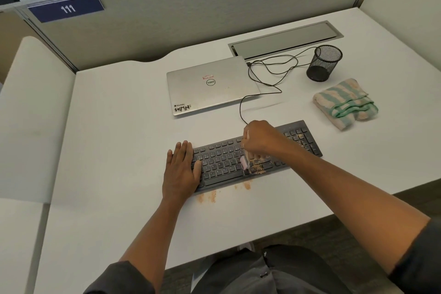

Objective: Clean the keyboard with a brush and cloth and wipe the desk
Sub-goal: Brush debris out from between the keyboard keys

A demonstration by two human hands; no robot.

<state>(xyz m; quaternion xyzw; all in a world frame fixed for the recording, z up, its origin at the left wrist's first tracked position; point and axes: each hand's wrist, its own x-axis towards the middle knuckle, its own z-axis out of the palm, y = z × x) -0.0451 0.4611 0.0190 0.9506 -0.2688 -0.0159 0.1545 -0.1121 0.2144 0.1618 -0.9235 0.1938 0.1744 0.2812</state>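
1. Dark trousers and both my dark sleeves sit lowest in view, my bare forearms reaching out over a white surface.
2. My left hand lies flat, fingers straight, pressing on the left end of a black keyboard.
3. My right hand is curled round a small pale pink brush, its head down on the keys right of the middle.
4. One keyboard lies at a slant near the front edge, tan crumbs on its middle and right-hand keys.
5. Two orange-tan crumb patches lie on the surface just in front of it.
6. One folded cloth, striped green and cream, lies beyond the keyboard's right end, not touching it.
7. One closed silver laptop, one black mesh pen cup and one looping black cable sit further back.
8. Grey partition walls enclose the surface; a blue plate reads 111.
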